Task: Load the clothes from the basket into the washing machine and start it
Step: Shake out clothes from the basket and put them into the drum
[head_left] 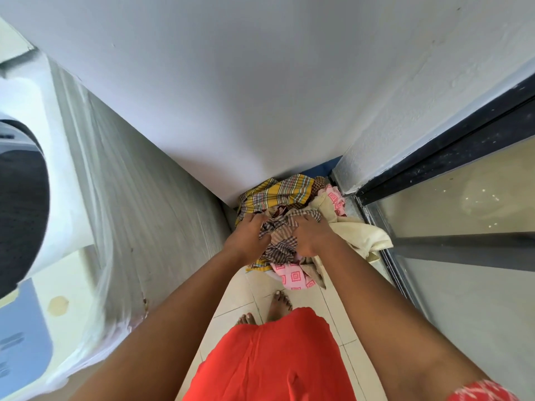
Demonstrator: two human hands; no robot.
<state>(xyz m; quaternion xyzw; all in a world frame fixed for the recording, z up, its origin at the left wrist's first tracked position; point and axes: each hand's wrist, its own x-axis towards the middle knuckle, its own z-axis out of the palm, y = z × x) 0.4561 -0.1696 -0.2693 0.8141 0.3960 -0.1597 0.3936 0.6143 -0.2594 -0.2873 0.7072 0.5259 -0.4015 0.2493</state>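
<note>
A heap of clothes lies on the floor in the corner and hides most of the basket; only a sliver of blue rim (317, 169) shows behind it. On top lie a yellow checked cloth (278, 192), a brown checked cloth (279, 244), a cream towel (362, 230) and a pink patterned piece (292, 274). My left hand (249, 235) and my right hand (309, 235) both clutch the brown checked cloth in the middle of the heap. The top-loading washing machine (26, 180) stands at the left with its dark drum open.
A white wall runs straight ahead. A grey plastic cover (139, 198) wraps the machine's side. On the right runs a sliding glass door with a dark frame (434, 157) and floor track. My bare feet (278, 302) stand on pale tiles in the narrow gap.
</note>
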